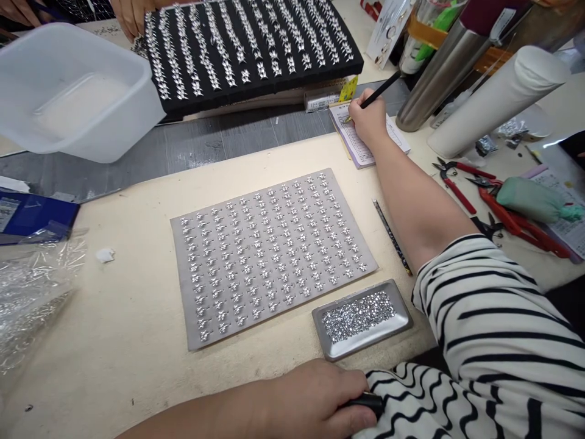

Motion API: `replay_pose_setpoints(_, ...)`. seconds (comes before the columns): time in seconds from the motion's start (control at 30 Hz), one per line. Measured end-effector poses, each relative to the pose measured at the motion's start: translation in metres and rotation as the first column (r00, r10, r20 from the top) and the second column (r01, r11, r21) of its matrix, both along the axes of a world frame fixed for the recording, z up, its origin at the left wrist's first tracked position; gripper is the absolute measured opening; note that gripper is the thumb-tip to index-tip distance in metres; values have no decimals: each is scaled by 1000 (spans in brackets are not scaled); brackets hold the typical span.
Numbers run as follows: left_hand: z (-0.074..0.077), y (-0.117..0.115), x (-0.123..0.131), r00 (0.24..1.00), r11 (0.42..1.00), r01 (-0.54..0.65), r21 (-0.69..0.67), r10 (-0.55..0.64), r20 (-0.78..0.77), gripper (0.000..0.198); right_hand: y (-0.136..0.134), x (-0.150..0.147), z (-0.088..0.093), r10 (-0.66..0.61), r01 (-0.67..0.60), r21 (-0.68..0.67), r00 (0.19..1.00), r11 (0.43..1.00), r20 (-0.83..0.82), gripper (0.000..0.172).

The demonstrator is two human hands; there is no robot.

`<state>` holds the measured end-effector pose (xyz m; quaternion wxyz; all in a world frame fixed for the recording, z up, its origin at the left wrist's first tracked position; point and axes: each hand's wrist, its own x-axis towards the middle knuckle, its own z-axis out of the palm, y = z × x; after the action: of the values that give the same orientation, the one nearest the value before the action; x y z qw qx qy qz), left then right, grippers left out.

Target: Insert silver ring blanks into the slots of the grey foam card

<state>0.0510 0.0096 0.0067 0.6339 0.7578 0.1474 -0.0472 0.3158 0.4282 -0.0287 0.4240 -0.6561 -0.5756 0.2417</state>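
Observation:
In the head view my right hand (369,119) grips a black pen (381,90). Its tip is down at the printed page of a notepad (363,160). My left hand (326,393) lies low at the table's front edge, closed around a black pen cap (368,402) partly hidden by the fingers. Between the hands lies a grey sheet (183,280) set with rows of silver star-shaped pieces (274,250). Near its lower right corner is a small metal tray (345,350) of glittering stones (359,314). A dark patterned pencil (392,238) lies beside my right forearm.
A translucent plastic bin (114,131) and a black board (256,85) with rows of silver pieces stand at the back. Another person's hand (130,15) is behind them. Red-handled pliers (461,192) and a white roll (498,103) lie right, plastic bags (31,292) left.

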Motion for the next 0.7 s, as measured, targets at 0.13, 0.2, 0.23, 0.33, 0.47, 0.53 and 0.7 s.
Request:
replay_pose_setpoints(0.13,1,-1,0,1000,1000,-8,-17,8,-1,34,1,-1,-1,-125,121,104,992,987,31,39)
replay_pose_setpoints(0.2,0,-1,0,1000,1000,-5,-21,5,-4,34,1,-1,-2,-134,130,112,990,985,34,41)
replay_pose_setpoints(0.23,0,-1,0,1000,1000,-4,-20,4,-5,35,1,-1,-2,-135,130,111,990,985,31,42)
replay_pose_setpoints(0.33,0,-1,0,1000,1000,-7,-25,7,-7,34,1,-1,-3,-122,120,107,992,987,17,44)
replay_pose_setpoints(0.47,0,-1,0,1000,1000,-14,-27,14,3,34,0,-1,-1,-127,125,143,992,982,9,48)
replay_pose_setpoints(0.53,0,-1,0,1000,1000,-10,-20,10,3,34,0,0,0,-135,133,155,991,979,2,48)
replay_pose_setpoints(0.7,1,1,0,1000,1000,-3,-3,3,0,33,2,0,-1,-138,139,137,990,981,-20,45)
